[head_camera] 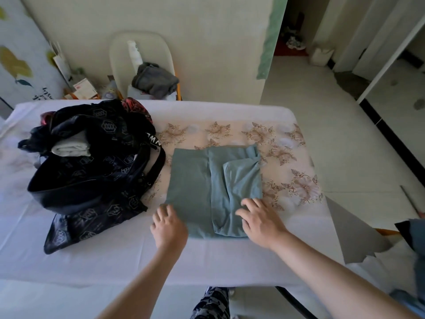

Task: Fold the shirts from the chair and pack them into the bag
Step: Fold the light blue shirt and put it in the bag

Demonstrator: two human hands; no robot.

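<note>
- A table (230, 261) with a white cloth and brown flowers on it.
- A white paper bag (60, 61) by the far wall.
- Small boxes (84, 89) behind the table.
- A grey sheet (351, 233) with a jagged edge, on the right.
- Shoes (295, 42) in the far room.

A table (230, 261) fills the middle of the frame, and a white cloth (92, 268) covers it fully. In the centre and toward the right the cloth has a pale panel (259, 134) printed with brown flowers. Two things lie directly on it. A black bag (96, 171) with a light pattern sits at the left, its mouth open upward. A grey-green shirt (195, 185), folded to a rectangle, lies flat in the centre, mostly on the flower panel, and its near edge reaches the plain white part. The bag's strap (158, 166) is just beside the shirt's left edge.
</note>
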